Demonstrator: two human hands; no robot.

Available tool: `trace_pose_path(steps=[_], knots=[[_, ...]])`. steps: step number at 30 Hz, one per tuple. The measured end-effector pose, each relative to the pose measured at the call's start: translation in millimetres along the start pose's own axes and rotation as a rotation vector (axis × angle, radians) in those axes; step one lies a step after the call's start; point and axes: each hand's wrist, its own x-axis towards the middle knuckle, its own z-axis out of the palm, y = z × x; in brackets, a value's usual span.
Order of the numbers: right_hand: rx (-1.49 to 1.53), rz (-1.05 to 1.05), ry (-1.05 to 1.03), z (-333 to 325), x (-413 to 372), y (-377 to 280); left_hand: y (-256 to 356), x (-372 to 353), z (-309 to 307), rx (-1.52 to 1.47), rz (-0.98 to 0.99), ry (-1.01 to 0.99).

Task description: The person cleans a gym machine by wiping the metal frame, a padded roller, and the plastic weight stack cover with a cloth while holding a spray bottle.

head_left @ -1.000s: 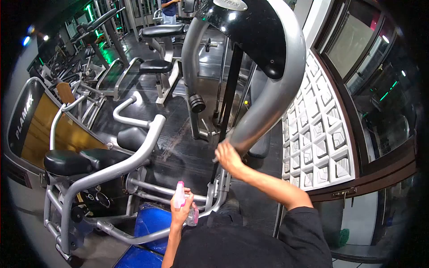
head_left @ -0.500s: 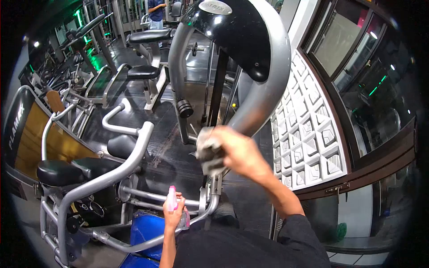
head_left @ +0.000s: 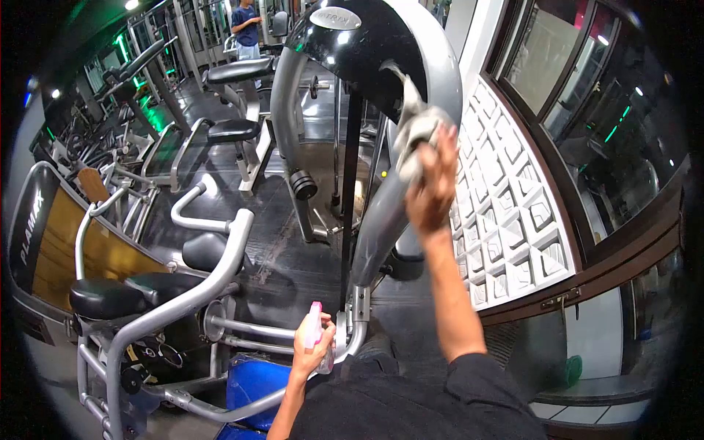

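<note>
Right hand (head_left: 431, 194) is gripping a grey cloth (head_left: 414, 136), fingers closed around it, and pressing it against the upper curve of the grey machine arm (head_left: 381, 220), just below the arm's black cover (head_left: 359, 59). Left hand (head_left: 312, 350) is clasping a pink spray bottle (head_left: 315, 323), fingers wrapped around it, low beside the foot of that arm.

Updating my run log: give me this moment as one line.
right hand: grips grey cloth, pressed on weight machine's curved grey frame | left hand: holds pink-topped spray bottle, held low
</note>
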Motion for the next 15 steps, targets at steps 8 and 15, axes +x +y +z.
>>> trace_pose_path(steps=[8, 15], knots=[[0.243, 0.42, -0.038, -11.7, -210.1, -47.4, -2.5, -2.3, -3.6, -0.012, -0.008, 0.039], [0.518, 0.451, -0.092, -67.3, -59.3, -3.6, -3.1, -5.4, -7.3, -0.015, 0.01, 0.046]])
